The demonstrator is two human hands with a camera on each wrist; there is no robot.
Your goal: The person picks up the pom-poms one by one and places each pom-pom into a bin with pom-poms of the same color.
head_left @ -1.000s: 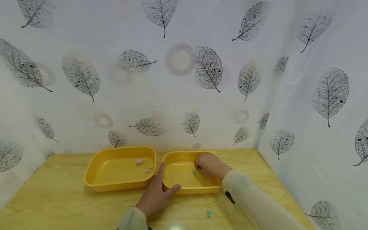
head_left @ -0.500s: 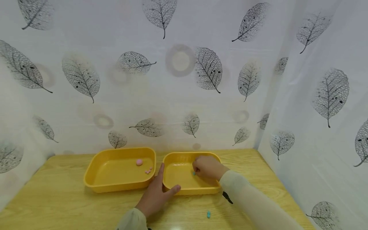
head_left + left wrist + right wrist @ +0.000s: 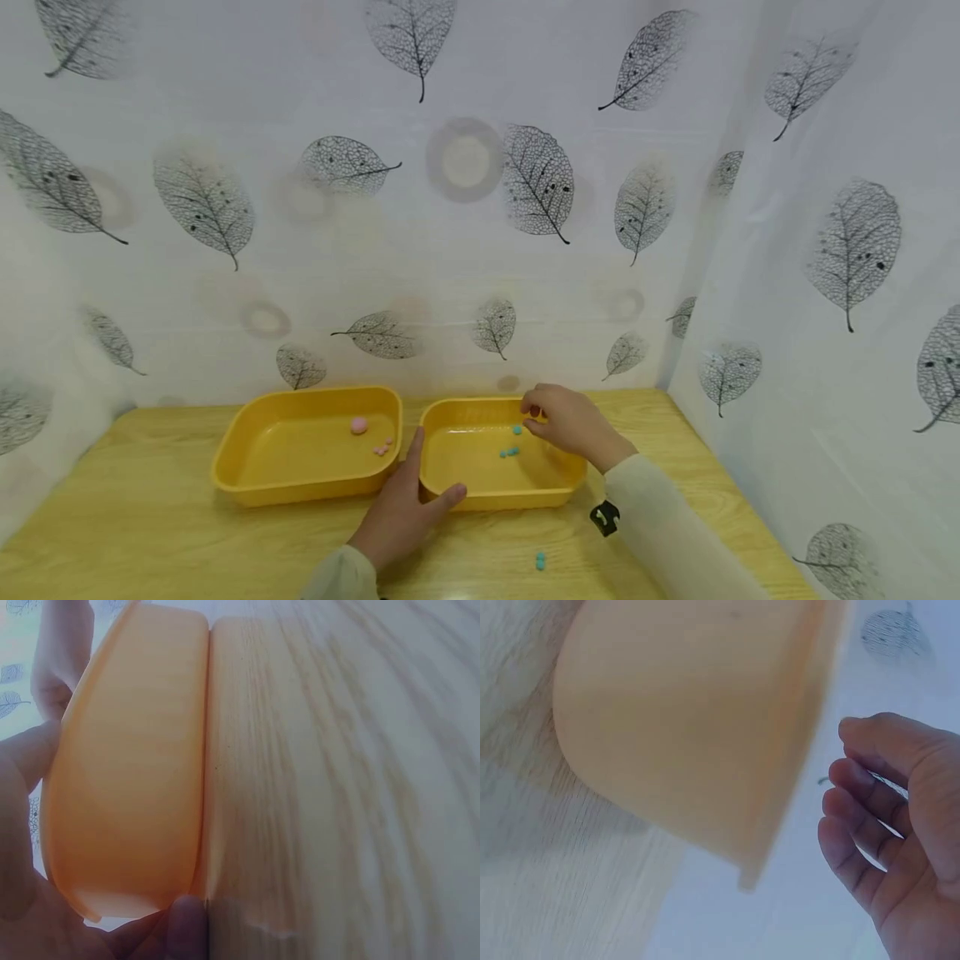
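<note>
My left hand [image 3: 405, 508] holds the near left corner of the right-hand yellow tray [image 3: 495, 500], the thumb along its front rim and the fingers at its left side. In the left wrist view the thumb touches the rim of the tray [image 3: 135, 765]. My right hand [image 3: 570, 421] is over that tray's far right part, fingers loosely bent. No object shows between its fingers [image 3: 855, 847] in the right wrist view. Inside the tray lie small teal pieces, one single piece [image 3: 517, 430] and a small cluster [image 3: 513, 451].
A second yellow tray [image 3: 300, 492] stands close on the left, holding a pink ball [image 3: 359, 425] and several small pink pieces [image 3: 382, 448]. Joined teal bits [image 3: 540, 561] lie on the wooden table [image 3: 150, 533] in front. A leaf-patterned curtain [image 3: 450, 250] borders the back and right.
My right hand has risen from the tray floor towards its far right, and its fingers have loosened. More teal pieces show inside the tray. The left hand stays at the corner.
</note>
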